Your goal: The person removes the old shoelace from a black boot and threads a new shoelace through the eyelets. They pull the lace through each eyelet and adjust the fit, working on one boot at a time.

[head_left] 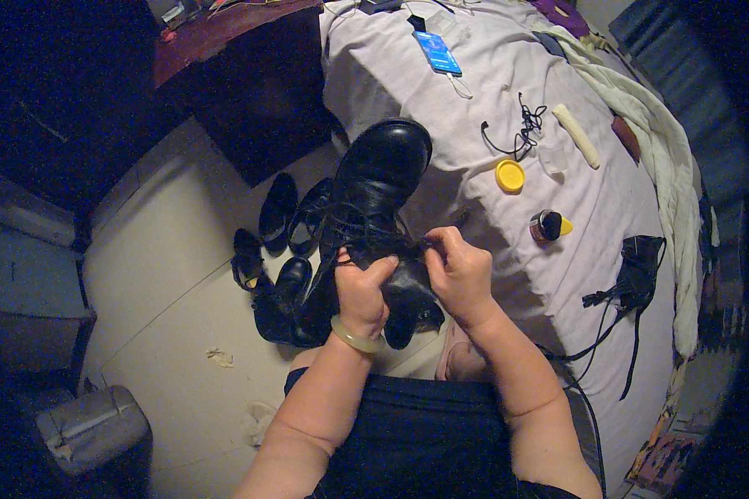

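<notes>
A black lace-up boot (383,170) is in front of me, its rounded toe pointing away and its shaft toward my lap. Its laces run across the front, below the toe. My left hand (362,287), with a pale bangle on the wrist, is closed on the left side of the shaft, thumb on top. At the shaft's right side, the fingertips of my right hand (460,270) are pinched together on a thin dark strand that looks like the bootlace. The fingertips partly cover it, and dark leather behind makes its ends hard to see.
Several black shoes (278,214) stand on the floor to the left. On the bed sheet (508,249) lie a phone (438,53), a black cord (520,137), a yellow lid (510,175), a small dark jar (546,225) and a black strapped item (639,270). A grey bin (96,428) is at lower left.
</notes>
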A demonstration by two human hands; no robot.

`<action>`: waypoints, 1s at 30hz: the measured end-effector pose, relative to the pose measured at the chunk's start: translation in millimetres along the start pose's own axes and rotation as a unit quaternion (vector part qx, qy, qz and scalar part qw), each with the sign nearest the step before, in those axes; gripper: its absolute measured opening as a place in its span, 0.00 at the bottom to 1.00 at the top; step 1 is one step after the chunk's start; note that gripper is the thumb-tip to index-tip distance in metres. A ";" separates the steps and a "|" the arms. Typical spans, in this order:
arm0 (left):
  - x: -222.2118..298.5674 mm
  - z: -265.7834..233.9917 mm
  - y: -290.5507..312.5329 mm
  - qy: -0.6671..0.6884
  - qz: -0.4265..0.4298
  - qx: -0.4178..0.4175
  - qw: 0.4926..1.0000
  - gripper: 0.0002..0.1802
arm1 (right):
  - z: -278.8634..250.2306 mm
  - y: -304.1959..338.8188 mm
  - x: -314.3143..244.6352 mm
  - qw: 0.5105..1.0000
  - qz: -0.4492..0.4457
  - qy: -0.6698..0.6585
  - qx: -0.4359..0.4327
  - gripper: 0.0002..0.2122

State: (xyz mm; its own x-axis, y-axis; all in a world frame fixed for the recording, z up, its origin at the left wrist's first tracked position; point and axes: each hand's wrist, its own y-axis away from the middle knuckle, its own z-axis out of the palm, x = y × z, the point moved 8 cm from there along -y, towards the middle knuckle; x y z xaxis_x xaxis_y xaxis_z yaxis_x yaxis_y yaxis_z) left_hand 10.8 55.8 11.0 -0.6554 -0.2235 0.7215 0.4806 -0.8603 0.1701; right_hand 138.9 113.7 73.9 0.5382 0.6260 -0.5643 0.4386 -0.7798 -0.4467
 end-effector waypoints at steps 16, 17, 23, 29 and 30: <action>-12.6 20.9 8.9 0.032 -0.069 -0.081 0.994 0.20 | -39.5 4.6 -27.6 0.958 -0.243 0.082 0.125 0.14; -14.7 22.0 10.0 0.036 -0.082 -0.087 0.992 0.19 | -41.4 4.6 -26.1 0.959 -0.241 0.076 0.127 0.14; -18.6 19.2 14.2 -0.118 -0.121 -0.089 0.981 0.16 | -52.8 3.3 -26.0 0.955 -0.243 0.083 0.146 0.14; -12.1 34.3 24.6 -0.466 -0.062 -0.178 0.864 0.26 | -61.7 2.8 -18.9 0.951 -0.239 0.105 0.167 0.12; -12.1 34.1 26.4 -0.552 -0.067 -0.198 0.807 0.26 | -62.9 3.5 -17.3 0.951 -0.235 0.114 0.166 0.12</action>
State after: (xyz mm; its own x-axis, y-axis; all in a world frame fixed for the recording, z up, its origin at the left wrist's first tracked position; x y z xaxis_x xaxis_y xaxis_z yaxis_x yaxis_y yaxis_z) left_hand 51.3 51.4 29.7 0.3379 0.2407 0.9099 0.0821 -0.9706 0.2263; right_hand 176.4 100.6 125.8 0.4976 0.8615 -0.1009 0.4384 -0.3501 -0.8278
